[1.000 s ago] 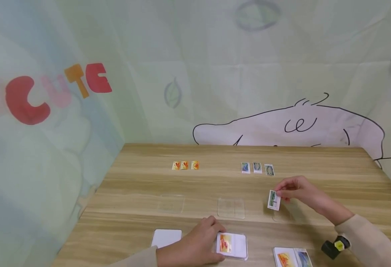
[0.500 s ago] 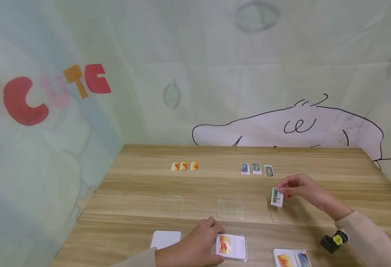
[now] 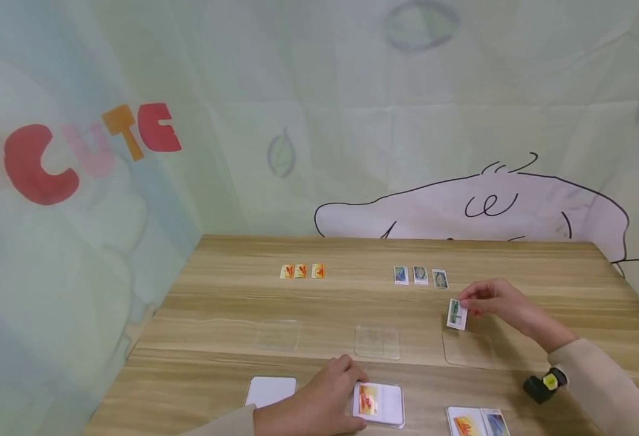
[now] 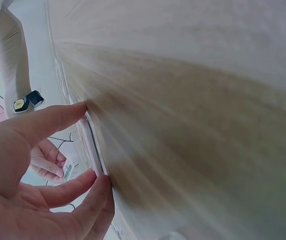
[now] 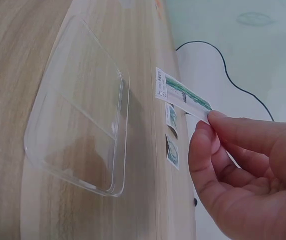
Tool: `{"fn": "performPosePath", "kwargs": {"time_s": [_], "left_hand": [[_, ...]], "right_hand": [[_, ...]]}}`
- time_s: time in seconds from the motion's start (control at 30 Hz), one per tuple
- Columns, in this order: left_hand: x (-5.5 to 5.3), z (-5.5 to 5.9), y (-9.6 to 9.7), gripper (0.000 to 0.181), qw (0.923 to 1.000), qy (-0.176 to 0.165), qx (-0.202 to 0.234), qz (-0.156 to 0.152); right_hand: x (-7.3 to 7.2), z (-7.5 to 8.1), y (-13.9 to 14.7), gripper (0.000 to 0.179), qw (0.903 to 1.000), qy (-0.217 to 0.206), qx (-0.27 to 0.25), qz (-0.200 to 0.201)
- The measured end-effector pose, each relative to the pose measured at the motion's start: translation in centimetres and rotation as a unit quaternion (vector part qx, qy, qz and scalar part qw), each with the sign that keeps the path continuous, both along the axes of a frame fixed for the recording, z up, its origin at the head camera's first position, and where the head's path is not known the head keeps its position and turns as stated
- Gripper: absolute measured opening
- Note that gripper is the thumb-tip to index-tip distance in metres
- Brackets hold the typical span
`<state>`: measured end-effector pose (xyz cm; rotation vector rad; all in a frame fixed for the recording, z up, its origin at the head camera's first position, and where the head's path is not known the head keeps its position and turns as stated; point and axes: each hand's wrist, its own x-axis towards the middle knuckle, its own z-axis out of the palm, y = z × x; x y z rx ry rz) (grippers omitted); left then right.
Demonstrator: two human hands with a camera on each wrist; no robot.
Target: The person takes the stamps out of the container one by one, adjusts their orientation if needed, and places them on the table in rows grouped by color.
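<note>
My right hand (image 3: pixel 501 303) pinches a white-edged postage stamp (image 3: pixel 457 314) with a green landscape between thumb and fingertips. The stamp is tilted, above the table and behind a clear plastic case lid (image 5: pixel 77 115) lying at the right. My left hand (image 3: pixel 319 396) holds a flat clear case with a white insert (image 3: pixel 391 404) by its opposite edges, thumb on one side and fingers on the other. An orange stamp (image 3: pixel 368 399) sits in that insert's left half. In the left wrist view, the case (image 4: pixel 92 145) shows edge-on between thumb and fingers.
Several stamps lie farther back: orange ones (image 3: pixel 300 270) at left, blue-green ones (image 3: pixel 420 275) at right. Two more clear lids (image 3: pixel 377 342) lie mid-table. A white-insert case (image 3: pixel 271 389) is left of my left hand; another (image 3: pixel 477 421) with two stamps is at front right.
My right hand has moved slightly back and to the right with the green stamp, uncovering more of the clear lid below. The left hand stays on its case.
</note>
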<state>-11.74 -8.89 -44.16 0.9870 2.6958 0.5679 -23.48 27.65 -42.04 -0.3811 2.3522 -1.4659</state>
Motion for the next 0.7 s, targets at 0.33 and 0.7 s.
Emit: {"fn": "performPosePath", "kwargs": {"time_s": [0.33,0.7], "left_hand": [[0.0,0.0,-0.1,0.059,1.0000,-0.004,0.004,0.000],[0.1,0.2,-0.1,0.059,1.0000,-0.007,0.003,0.006]], "right_hand": [[-0.5,-0.2,0.5,0.024,1.0000,0.005,-0.003,0.005],[-1.0,0.0,1.0,0.025,1.0000,0.002,-0.001,0.006]]}}
